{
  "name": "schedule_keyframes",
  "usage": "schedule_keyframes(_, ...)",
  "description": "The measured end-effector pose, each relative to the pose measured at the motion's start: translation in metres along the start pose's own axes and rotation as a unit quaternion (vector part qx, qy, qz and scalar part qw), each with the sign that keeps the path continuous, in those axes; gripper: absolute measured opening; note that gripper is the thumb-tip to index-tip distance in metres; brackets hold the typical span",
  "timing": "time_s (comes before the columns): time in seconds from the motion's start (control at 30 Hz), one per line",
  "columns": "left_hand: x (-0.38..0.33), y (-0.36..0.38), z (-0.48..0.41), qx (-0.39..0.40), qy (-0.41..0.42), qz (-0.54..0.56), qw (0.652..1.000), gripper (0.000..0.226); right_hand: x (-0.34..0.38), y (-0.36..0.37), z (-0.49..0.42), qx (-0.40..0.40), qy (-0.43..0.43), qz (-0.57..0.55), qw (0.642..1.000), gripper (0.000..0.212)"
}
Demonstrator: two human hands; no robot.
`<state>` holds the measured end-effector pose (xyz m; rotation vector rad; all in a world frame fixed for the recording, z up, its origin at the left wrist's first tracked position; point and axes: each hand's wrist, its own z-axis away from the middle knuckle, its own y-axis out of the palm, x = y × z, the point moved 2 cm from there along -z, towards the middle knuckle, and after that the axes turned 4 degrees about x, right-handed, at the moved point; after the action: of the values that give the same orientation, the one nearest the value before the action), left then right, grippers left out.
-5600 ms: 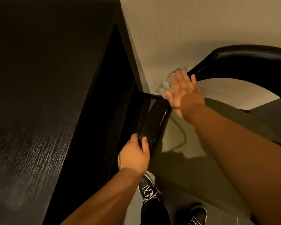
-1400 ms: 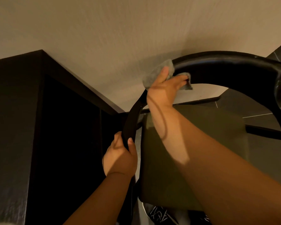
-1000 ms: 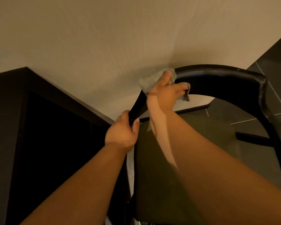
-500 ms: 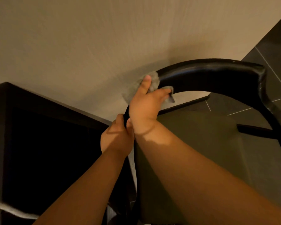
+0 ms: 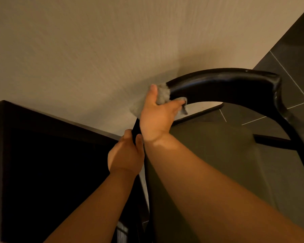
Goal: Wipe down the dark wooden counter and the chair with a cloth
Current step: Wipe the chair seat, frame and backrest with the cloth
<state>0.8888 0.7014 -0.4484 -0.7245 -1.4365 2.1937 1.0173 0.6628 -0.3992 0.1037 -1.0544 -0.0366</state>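
**Chair** [image 5: 288,130]. Black frame, seen from above and behind, filling the centre and right of the frame.
- Top rail [image 5: 226,85]: glossy black and bowed. Its long axis runs from the centre of the frame to the upper right, with the arch rising toward the top edge. The right end turns sharply down into the right upright.
- Left upright [image 5: 136,127]: a narrow black bar dropping from the rail's left end toward the bottom centre, mostly hidden behind the two hands and forearms.
- Seat [image 5: 235,163]: a dull olive-grey pad below the rail, at lower centre right.

**Cloth** [image 5: 162,95]. Grey and fuzzy, bunched and wrapped round the left end of the top rail where the rail bends down into the upright. One edge shows to the left of the wrist and a small corner hangs below the fingers.

**Right hand** [image 5: 156,120]. At centre frame, with the forearm entering from the lower right. The grip is clamped on the cloth and, through it, on the rail. The thumb points up along the near side of the cloth and the fingers curl under the rail.

**Left hand** [image 5: 125,155]. Just below and left of the right hand. The grip is closed round the left upright, with thumb and fingers on either side of the bar.

**Dark wooden surface** [image 5: 51,163]. Near-black, filling the lower left of the frame beside the chair. Neither hand nor the cloth touches it.

**Wall** [image 5: 95,50]. Pale and lightly textured, across the upper left and centre.

**Floor** [image 5: 291,67]. Dark tiles with thin pale joints, at the upper right and behind the seat.
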Motion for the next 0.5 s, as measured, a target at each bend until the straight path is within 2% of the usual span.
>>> schedule_keyframes(0.1, 0.000, 0.001, 0.000, -0.016, 0.005, 0.010, 1.000, 0.035, 0.001, -0.011, -0.017, 0.019, 0.017, 0.008, 1.000, 0.120)
schedule_keyframes(0.27, 0.000, 0.002, 0.002, -0.021, 0.009, 0.009, 1.000, 0.051, 0.023, -0.028, -0.055, -0.066, 0.031, -0.041, 0.997, 0.121)
schedule_keyframes(0.5, 0.000, 0.002, 0.002, -0.033, 0.005, 0.014, 0.999, 0.048, 0.005, -0.008, -0.015, 0.042, 0.058, 0.013, 0.997, 0.119)
